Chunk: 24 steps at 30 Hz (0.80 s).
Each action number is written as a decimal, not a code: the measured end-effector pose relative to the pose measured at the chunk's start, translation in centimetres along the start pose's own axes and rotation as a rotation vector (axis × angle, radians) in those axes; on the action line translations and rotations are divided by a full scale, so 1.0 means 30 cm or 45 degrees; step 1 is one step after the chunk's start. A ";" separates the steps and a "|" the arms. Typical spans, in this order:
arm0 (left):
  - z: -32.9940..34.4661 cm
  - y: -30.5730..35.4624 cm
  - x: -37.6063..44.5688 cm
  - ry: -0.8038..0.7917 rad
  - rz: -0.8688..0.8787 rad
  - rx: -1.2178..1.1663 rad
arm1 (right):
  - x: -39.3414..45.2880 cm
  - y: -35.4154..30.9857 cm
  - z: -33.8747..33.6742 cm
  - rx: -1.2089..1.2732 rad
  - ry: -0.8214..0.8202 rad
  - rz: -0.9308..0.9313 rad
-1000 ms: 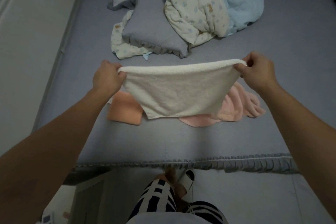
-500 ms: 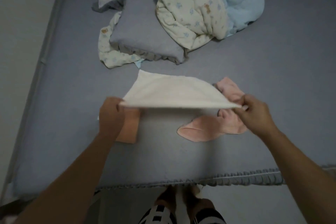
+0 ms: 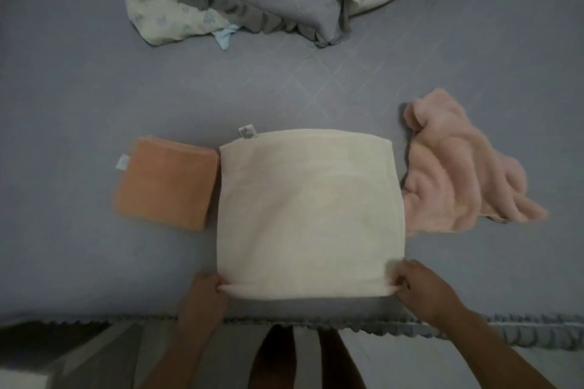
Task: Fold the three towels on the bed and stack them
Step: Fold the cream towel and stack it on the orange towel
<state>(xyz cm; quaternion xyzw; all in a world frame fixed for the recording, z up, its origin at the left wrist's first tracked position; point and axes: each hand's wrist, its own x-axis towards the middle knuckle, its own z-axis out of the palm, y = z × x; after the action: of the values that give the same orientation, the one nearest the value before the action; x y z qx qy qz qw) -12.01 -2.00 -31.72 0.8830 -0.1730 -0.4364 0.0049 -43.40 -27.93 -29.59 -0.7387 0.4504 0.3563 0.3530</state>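
The cream towel (image 3: 311,211) lies flat on the bed (image 3: 79,88), doubled into a soft, thick square. The left hand (image 3: 205,294) and right hand (image 3: 420,287) each pinch a near corner, likely to square the edges before the next fold. Just left of it sits the orange towel (image 3: 166,185), a neat folded block; touching its right edge, the fluffy pink towel (image 3: 458,177) lies crumpled, unfolded.

Dim light, grey-sheeted bed (image 3: 94,88)
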 end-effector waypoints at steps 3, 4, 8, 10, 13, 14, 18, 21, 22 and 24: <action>-0.043 0.085 0.045 0.171 0.075 0.032 | 0.042 -0.062 -0.083 0.073 0.004 -0.029; -0.068 0.127 0.061 0.257 0.128 -0.018 | 0.062 -0.090 -0.120 0.133 0.095 -0.052; -0.189 0.359 0.184 0.520 0.442 -0.201 | 0.183 -0.216 -0.300 0.422 0.557 -0.130; -0.258 0.469 0.288 0.622 0.584 -0.069 | 0.273 -0.244 -0.383 0.511 0.693 -0.068; -0.350 0.581 0.455 0.608 0.617 0.078 | 0.405 -0.256 -0.461 0.453 0.769 0.010; -0.371 0.603 0.505 0.571 0.583 0.127 | 0.447 -0.256 -0.472 0.450 0.765 0.057; -0.410 0.636 0.595 0.524 0.470 0.333 | 0.549 -0.272 -0.478 0.537 0.770 0.221; -0.424 0.623 0.571 0.512 0.598 0.298 | 0.533 -0.273 -0.468 0.498 0.850 0.172; -0.426 0.617 0.555 0.509 0.657 0.306 | 0.513 -0.269 -0.466 0.491 0.901 0.143; -0.429 0.608 0.529 0.537 0.755 0.301 | 0.464 -0.259 -0.469 0.474 1.015 0.102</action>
<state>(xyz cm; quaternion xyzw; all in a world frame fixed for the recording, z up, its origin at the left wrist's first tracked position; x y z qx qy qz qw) 1.31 -25.89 -33.06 0.8595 -0.4651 -0.2020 0.0645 -28.62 -42.88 -32.79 -0.7243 0.6360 -0.0304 0.2645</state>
